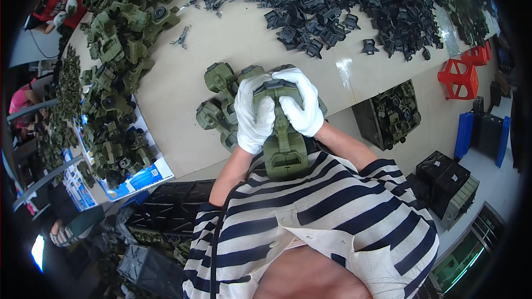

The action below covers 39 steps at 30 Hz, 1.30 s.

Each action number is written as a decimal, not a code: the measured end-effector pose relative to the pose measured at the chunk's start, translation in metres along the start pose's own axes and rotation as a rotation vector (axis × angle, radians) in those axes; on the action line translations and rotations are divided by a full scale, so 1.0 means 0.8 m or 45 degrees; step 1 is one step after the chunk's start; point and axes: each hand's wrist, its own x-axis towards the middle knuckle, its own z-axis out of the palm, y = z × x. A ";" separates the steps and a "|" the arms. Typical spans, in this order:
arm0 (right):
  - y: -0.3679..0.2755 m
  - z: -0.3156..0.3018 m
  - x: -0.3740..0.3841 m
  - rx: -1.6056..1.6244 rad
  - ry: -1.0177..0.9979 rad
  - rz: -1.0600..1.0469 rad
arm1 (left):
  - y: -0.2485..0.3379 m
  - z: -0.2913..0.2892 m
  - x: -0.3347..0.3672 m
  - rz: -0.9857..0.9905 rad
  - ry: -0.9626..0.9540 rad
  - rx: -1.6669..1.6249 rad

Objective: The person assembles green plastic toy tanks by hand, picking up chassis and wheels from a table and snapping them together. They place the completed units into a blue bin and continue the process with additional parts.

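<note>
Both my hands wear white gloves and are wrapped round an olive-green plastic toy vehicle body (285, 155), held near my chest at the table's front edge. My left hand (252, 115) grips its left side and my right hand (302, 104) its right side, with both thumbs resting on top. At the body's far end, between my fingers, is a dark grey plastic piece (276, 84); how it is joined to the body cannot be made out. Several similar green bodies (220, 79) lie on the table just left of my left hand, partly hidden by it.
A heap of green vehicle bodies (113, 39) covers the table's left side. Loose black plastic parts (327, 14) are spread along the far side. One small grey part (180, 37) lies alone. A parts crate (388, 115) and red stools (459, 79) stand right. Other people work at far left.
</note>
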 end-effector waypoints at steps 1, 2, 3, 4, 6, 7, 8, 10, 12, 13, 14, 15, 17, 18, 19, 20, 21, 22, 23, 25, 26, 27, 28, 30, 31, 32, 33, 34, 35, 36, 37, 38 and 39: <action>0.000 0.002 0.000 0.003 0.002 0.072 | 0.001 -0.001 0.002 -0.013 0.004 -0.002; 0.003 0.007 0.000 0.007 0.002 0.144 | -0.004 0.000 0.004 -0.013 0.019 0.011; 0.005 0.010 0.000 0.010 0.001 0.217 | -0.012 0.000 0.005 -0.095 0.034 -0.008; 0.009 0.013 0.004 -0.049 -0.009 0.257 | -0.020 -0.002 0.008 -0.168 0.050 -0.020; 0.022 0.020 0.019 -0.167 -0.031 0.337 | -0.041 -0.007 0.015 -0.282 0.076 -0.069; 0.036 0.016 0.028 -0.225 -0.025 0.487 | -0.043 -0.010 0.024 -0.360 0.140 -0.134; 0.057 0.009 0.036 -0.224 0.054 0.581 | -0.055 -0.014 0.028 -0.335 0.239 -0.040; 0.103 -0.018 0.045 -0.442 0.165 0.638 | -0.088 -0.028 0.024 -0.382 0.266 0.062; 0.138 -0.051 0.040 -0.873 0.094 0.584 | -0.102 -0.038 0.022 -0.189 0.174 0.543; 0.152 -0.066 0.039 -1.095 0.007 0.574 | -0.108 -0.047 0.027 -0.087 0.123 0.794; 0.156 -0.070 0.039 -1.254 -0.086 0.628 | -0.111 -0.060 0.033 -0.154 0.127 0.571; 0.158 -0.072 0.034 -1.419 -0.177 0.681 | -0.107 -0.074 0.045 -0.227 0.160 0.540; 0.174 -0.067 0.017 -1.561 -0.170 0.551 | -0.110 -0.114 0.078 -0.496 0.405 0.417; 0.181 -0.063 0.013 -1.529 -0.188 0.503 | -0.146 -0.150 0.093 -0.441 0.668 0.331; 0.189 -0.064 0.007 -1.509 -0.194 0.470 | -0.162 -0.190 0.116 -0.442 0.800 0.566; 0.201 -0.068 -0.001 -1.472 -0.198 0.419 | -0.173 -0.232 0.137 -0.438 0.926 0.795; 0.208 -0.070 -0.006 -1.434 -0.191 0.374 | -0.168 -0.269 0.160 -0.450 0.892 1.238; 0.204 -0.068 -0.005 -1.436 -0.197 0.411 | -0.165 -0.294 0.180 -0.315 0.963 1.561; 0.205 -0.067 -0.006 -1.425 -0.180 0.395 | -0.160 -0.328 0.200 -0.317 0.895 1.743; 0.212 -0.066 -0.008 -1.500 -0.174 0.321 | -0.146 -0.367 0.243 -0.496 0.689 1.930; 0.217 -0.069 -0.011 -1.529 -0.171 0.280 | -0.144 -0.377 0.265 -0.609 0.597 1.890; 0.223 -0.072 -0.016 -1.559 -0.169 0.242 | -0.145 -0.385 0.287 -0.717 0.500 1.849; 0.227 -0.072 -0.017 -1.585 -0.167 0.199 | -0.147 -0.395 0.307 -0.870 0.458 1.758; 0.226 -0.073 -0.018 -1.545 -0.170 0.138 | -0.189 -0.444 0.341 -0.957 0.615 1.272; 0.225 -0.073 -0.017 -1.520 -0.178 0.105 | -0.224 -0.469 0.350 -0.877 0.707 1.001; 0.210 -0.077 -0.017 -1.527 -0.199 0.176 | -0.190 -0.429 0.356 -0.830 0.728 0.854; 0.200 -0.078 -0.014 -1.492 -0.199 0.202 | -0.221 -0.441 0.368 -0.770 0.641 0.794; 0.191 -0.070 -0.005 -1.421 -0.208 0.190 | -0.249 -0.485 0.366 -0.755 0.620 0.971; 0.183 -0.066 0.002 -1.357 -0.226 0.197 | -0.271 -0.531 0.364 -0.740 0.590 1.000; 0.186 -0.071 0.001 -1.325 -0.231 0.175 | -0.280 -0.543 0.367 -0.746 0.576 1.130; 0.199 -0.076 0.000 -1.284 -0.243 0.146 | -0.285 -0.551 0.360 -0.671 0.583 0.815; 0.205 -0.089 -0.003 -1.262 -0.279 0.210 | -0.276 -0.514 0.358 -0.535 0.564 0.652; 0.213 -0.097 -0.005 -1.207 -0.318 0.254 | -0.241 -0.495 0.352 -0.401 0.574 0.511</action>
